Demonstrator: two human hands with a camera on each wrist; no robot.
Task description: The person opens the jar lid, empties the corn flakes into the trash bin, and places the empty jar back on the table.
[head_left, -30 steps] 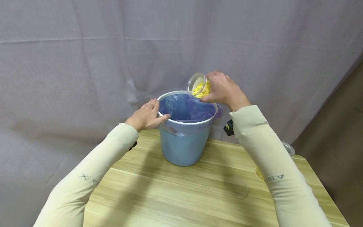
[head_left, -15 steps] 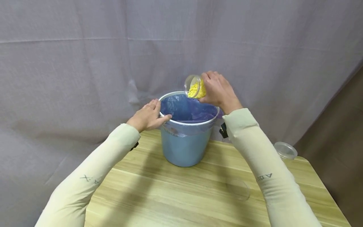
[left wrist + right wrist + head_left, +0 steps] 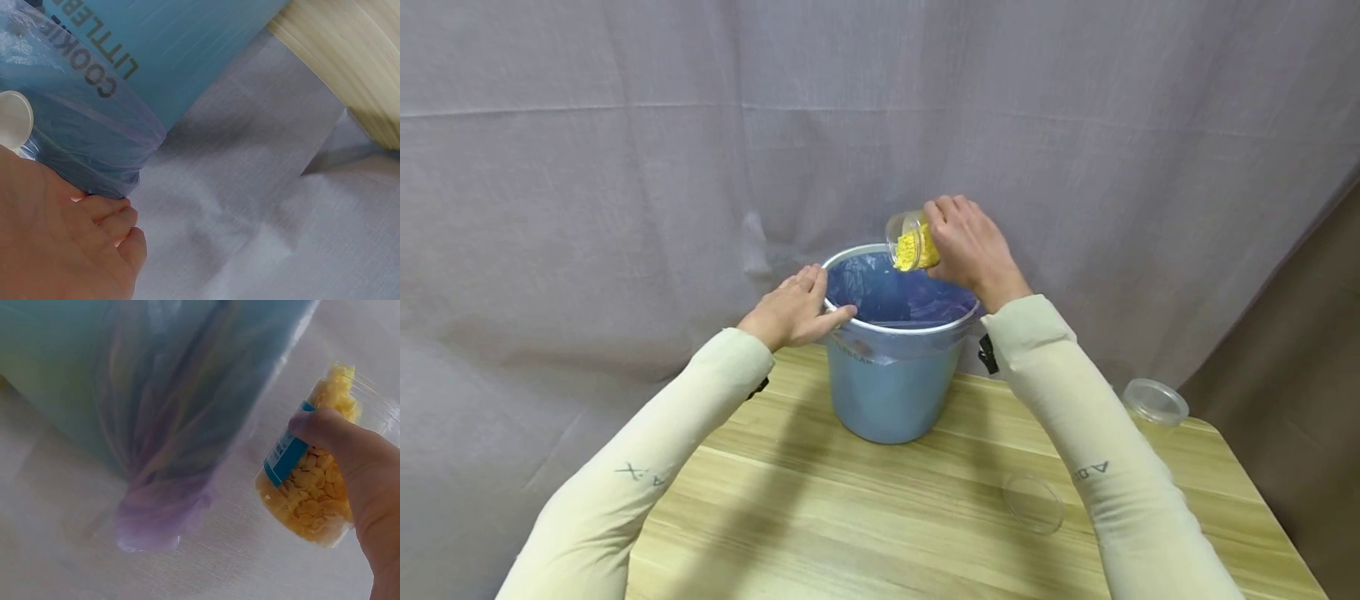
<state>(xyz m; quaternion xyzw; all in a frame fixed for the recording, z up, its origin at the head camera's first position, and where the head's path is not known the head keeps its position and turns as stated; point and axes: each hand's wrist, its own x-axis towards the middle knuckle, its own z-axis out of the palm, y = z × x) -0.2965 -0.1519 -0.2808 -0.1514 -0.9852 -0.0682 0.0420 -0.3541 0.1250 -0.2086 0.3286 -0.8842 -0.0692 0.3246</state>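
My right hand point(image 3: 966, 246) grips a clear plastic jar point(image 3: 294, 515) with a teal label. Tilted on its side, it hangs over the bin's opening, with yellow flake-like pieces point(image 3: 909, 252) gathered at its mouth. The light-blue bin point(image 3: 887, 392) stands upright on the table, lined with a bluish-purple plastic bag point(image 3: 75, 125) folded over the rim. My left hand point(image 3: 786, 308) rests on the bin's left rim, its fingers extended and its thumb lying across the front of the rim. In the left wrist view, the fingertips lie along the bag's edge.
A clear round lid point(image 3: 1033, 504) lies flat on the wooden table point(image 3: 850, 517), in front of the right forearm. Another clear lidded container point(image 3: 1155, 402) stands near the back right corner, partly behind the right sleeve. A grey curtain point(image 3: 625, 192) hangs close behind the bin.
My right hand has moved left and slightly down, tipping the jar further over the bin. The lidded container at right shows more from behind the sleeve. My left hand stays on the rim.
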